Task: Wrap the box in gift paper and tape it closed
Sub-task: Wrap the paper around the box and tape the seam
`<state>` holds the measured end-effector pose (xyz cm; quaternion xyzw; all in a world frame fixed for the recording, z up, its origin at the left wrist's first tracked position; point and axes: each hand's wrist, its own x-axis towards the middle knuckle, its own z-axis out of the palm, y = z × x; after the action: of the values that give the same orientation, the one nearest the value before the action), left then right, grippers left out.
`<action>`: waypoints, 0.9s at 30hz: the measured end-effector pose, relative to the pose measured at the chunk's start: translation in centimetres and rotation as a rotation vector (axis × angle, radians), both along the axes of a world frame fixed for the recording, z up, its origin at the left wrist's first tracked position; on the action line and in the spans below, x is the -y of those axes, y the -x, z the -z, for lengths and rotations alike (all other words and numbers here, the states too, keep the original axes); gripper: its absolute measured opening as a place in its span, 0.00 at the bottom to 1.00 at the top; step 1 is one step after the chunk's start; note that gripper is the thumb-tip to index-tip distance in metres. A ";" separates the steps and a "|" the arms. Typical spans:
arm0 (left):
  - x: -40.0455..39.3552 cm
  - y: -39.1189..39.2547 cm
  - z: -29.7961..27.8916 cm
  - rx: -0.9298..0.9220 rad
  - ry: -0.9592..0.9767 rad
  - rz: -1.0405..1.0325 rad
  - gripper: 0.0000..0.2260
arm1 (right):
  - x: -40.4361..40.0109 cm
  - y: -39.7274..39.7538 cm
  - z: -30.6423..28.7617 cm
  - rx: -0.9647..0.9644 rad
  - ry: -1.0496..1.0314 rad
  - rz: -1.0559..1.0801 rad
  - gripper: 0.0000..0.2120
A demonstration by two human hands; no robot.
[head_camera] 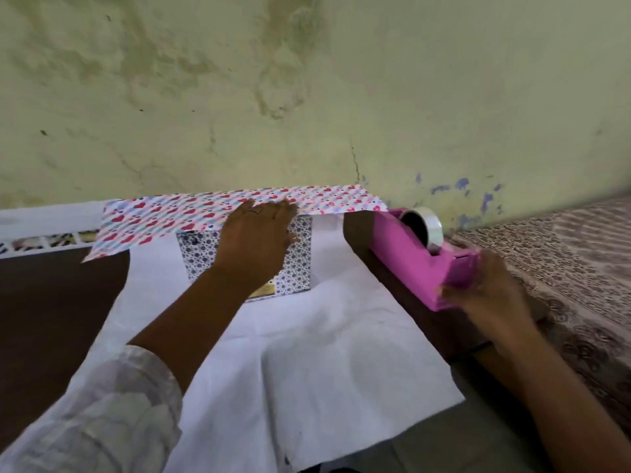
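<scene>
A box [300,257] with a dark dotted pattern lies on the white underside of the gift paper [307,353], which is spread over the dark table. The paper's far flap [191,213], printed with red hearts, is folded over the box's far edge. My left hand [256,244] lies flat on the box and flap, fingers straight, pressing them down. My right hand [488,288] is at the near end of a pink tape dispenser [413,254] holding a roll of clear tape [423,227]; the hand is blurred, its fingers curled at the cutter end.
A stained green wall [307,97] rises right behind the table. A white lattice basket edge [44,240] sits at the far left. A patterned brown cloth [563,254] covers the surface to the right. The dark table top [51,319] shows at the left.
</scene>
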<state>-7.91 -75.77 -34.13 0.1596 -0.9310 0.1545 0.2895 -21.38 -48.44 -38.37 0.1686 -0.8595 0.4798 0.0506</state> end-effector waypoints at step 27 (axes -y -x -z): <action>-0.6 -0.4 -0.4 0.040 -0.062 -0.040 0.23 | 2.9 3.6 -1.4 0.517 0.635 -0.086 0.06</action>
<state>-7.52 -75.13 -33.78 0.1837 -0.9376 0.1346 0.2627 -25.00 -51.37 -36.93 0.0540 -0.6453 0.7495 -0.1376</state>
